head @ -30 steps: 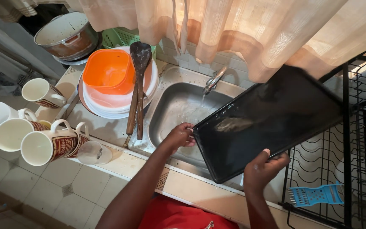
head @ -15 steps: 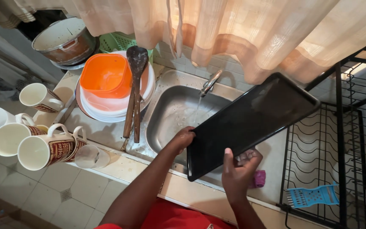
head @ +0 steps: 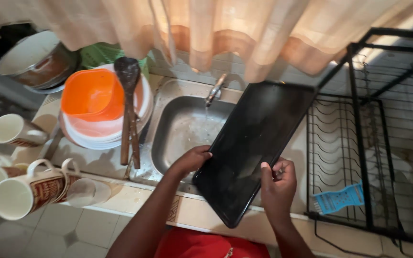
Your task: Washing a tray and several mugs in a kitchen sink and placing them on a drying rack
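A large black rectangular tray (head: 254, 143) is held tilted over the right side of the steel sink (head: 182, 129). My left hand (head: 192, 160) grips its near left edge. My right hand (head: 278, 181) grips its near right edge, thumb on the dark face. A thin stream of water runs from the tap (head: 214, 89) into the basin just left of the tray.
A stack of plates with an orange bowl (head: 92, 95) and two dark wooden spoons (head: 129, 110) sits left of the sink. Several mugs (head: 29, 191) lie at the near left, a pot (head: 37, 59) at the far left. A black wire dish rack (head: 359, 157) stands right, curtains above.
The tray has swung from a near-flat diagonal to a steeper, more upright hold over the sink. My right hand shifted up its near edge; the view moved closer.
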